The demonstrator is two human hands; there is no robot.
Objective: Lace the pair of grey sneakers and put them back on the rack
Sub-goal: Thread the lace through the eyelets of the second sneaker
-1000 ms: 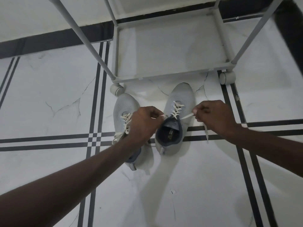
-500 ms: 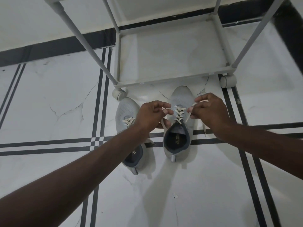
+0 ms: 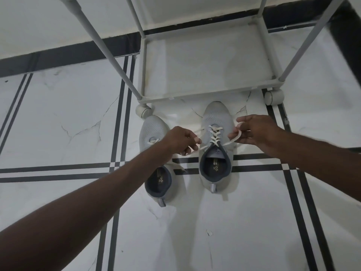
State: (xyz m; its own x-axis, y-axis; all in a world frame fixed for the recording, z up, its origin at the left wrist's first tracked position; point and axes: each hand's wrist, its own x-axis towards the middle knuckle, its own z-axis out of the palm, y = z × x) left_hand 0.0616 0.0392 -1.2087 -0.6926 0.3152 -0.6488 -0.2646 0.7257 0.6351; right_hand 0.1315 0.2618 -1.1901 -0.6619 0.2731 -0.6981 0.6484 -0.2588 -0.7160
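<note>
Two grey sneakers stand on the floor, toes toward the rack. The right sneaker (image 3: 214,149) has a white lace (image 3: 214,134) crossed up its front. My left hand (image 3: 178,142) pinches the lace's left end beside that shoe, and my right hand (image 3: 254,132) pinches the right end, looped around its fingers. Both ends are stretched outward from the top eyelets. The left sneaker (image 3: 154,153) lies partly under my left wrist; its lace shows near the toe, the rest is hidden.
A white metal shoe rack (image 3: 207,96) on small wheels (image 3: 273,96) stands just beyond the toes, its bottom shelf bare. Slanted rack posts (image 3: 109,53) rise at left and right. The floor is white marble tile with black stripes.
Both hands have drawn apart again, pulling the lace ends outward and taut across the right sneaker. The view has shifted slightly; the shoes have stayed in place.
</note>
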